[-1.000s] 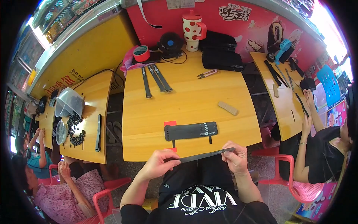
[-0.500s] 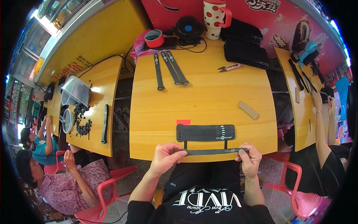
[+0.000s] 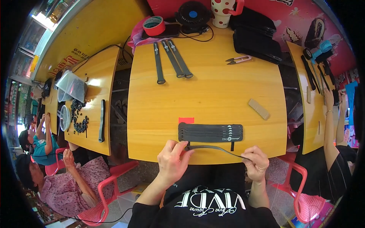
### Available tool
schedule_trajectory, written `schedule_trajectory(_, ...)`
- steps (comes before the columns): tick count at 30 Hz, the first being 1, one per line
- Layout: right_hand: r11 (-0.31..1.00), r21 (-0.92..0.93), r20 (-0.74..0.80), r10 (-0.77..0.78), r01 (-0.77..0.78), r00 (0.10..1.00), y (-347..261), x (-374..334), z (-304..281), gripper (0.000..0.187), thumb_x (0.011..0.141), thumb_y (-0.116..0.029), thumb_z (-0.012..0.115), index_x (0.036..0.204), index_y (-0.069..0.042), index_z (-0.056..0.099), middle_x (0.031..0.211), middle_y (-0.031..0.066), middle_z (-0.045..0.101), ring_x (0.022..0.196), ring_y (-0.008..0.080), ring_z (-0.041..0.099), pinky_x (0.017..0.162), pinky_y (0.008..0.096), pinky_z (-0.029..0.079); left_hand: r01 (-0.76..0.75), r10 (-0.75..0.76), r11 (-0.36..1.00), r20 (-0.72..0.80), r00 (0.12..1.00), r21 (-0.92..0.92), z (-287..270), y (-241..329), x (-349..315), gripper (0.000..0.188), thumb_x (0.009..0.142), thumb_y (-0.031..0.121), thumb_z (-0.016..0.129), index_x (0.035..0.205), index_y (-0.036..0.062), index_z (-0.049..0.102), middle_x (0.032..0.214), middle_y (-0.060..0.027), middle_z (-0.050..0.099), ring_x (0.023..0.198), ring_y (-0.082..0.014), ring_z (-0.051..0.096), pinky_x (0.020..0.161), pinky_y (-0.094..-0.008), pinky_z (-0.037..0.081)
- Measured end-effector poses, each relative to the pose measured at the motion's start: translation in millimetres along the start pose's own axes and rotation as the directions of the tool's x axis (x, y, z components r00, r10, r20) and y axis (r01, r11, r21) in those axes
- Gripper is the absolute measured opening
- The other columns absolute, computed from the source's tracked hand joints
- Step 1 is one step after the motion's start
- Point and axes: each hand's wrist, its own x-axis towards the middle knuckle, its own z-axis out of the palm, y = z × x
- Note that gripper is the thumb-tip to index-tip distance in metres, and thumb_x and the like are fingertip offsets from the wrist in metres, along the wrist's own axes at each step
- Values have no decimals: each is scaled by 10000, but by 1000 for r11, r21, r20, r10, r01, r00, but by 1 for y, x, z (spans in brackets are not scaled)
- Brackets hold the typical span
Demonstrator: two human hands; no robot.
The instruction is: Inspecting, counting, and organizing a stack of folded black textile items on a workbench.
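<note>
A dark grey strap [image 3: 215, 148] spans the gap between my two hands at the table's near edge. Its left end is pinched between the thumb and fingers of my left hand [image 3: 173, 159]. My right hand [image 3: 256, 164] pinches the other end, and the strap bows between them with its narrow edge showing. Just beyond it lies an overlapping stack of similar straps [image 3: 205, 133], with pale print towards the right end. Two narrow black strips come out from the stack's near side; the right strip [image 3: 232, 146] shows plainly. A red patch [image 3: 186, 120] touches the stack's far left edge.
Farther off lie three loose straps [image 3: 158, 64], thread snips [image 3: 239, 60] and a tan block [image 3: 259, 109]. A tape roll [image 3: 154, 26], black fan [image 3: 193, 17], spotted tumbler [image 3: 220, 14] and black pouches [image 3: 255, 45] line the back. People sit at tables on both sides.
The strap between my hands has gone from taut with its printed face up to bowed and turned edge-on. My left hand has risen slightly. The whole view has shifted a little.
</note>
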Motion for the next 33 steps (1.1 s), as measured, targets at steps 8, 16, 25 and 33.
schedule_trajectory(8, 997, 78, -79, -3, 10, 997, -5, -19, -8, 142, 778, 77, 708, 901, 8, 689, 813, 105, 627, 683, 187, 599, 597, 257, 454, -84, 82, 934, -22, 996, -348, -5, -8, -15, 128, 747, -73, 710, 855, -14, 673, 874, -116, 660, 742, -212, 674, 578, -281, 500)
schedule_trajectory(16, 989, 117, -167, 108, -89, 980, -1, -8, 1, 154, 777, 144, 657, 892, 41, 661, 787, 77, 601, 646, 125, 569, 579, 224, 431, 448, -390, 469, 276, 878, -762, -14, -14, -16, 93, 873, -2, 694, 955, -46, 702, 783, -59, 694, 615, -79, 624, 506, -187, 457)
schedule_trajectory(25, 934, 268, -231, 301, -237, 925, 7, 10, 15, 136, 831, 133, 604, 919, 52, 669, 795, 54, 580, 636, 92, 557, 565, 205, 445, 456, -453, 535, 215, 865, -711, 0, -19, 0, 89, 872, -26, 674, 955, -46, 699, 742, -46, 679, 593, -69, 608, 522, -192, 450)
schedule_trajectory(33, 951, 215, -257, 274, -221, 927, 18, 9, 28, 175, 816, 158, 597, 937, 31, 587, 814, 38, 578, 665, 67, 552, 591, 184, 439, 468, -449, 527, 236, 862, -709, -2, -30, 5, 78, 885, -34, 643, 948, -56, 685, 726, -53, 667, 547, -74, 595, 473, -186, 408)
